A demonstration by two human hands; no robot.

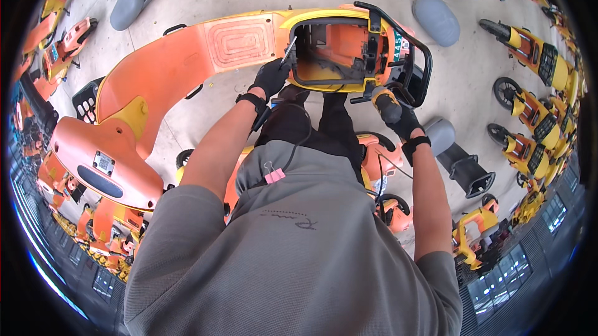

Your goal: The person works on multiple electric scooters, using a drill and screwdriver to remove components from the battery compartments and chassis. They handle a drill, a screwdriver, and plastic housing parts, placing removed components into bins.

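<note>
Black-gloved left hand (271, 77) is pinching a thin metal tool (289, 50) at the orange plastic scooter body's open compartment (327, 55), right hand (402, 121) is gripping a yellow-and-black power driver (385, 103).

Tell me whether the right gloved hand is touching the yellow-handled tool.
Touching. The head view shows the right hand in a black glove wrapped around the grip of the yellow-handled tool, beside the scooter's open compartment.

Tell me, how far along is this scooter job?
Done: the orange scooter body lies on its side, its compartment open. In hand: the gloved left hand holds a thin tool at the opening's edge; the right hand grips a yellow-and-black power tool. Left: the compartment is not yet closed.
</note>
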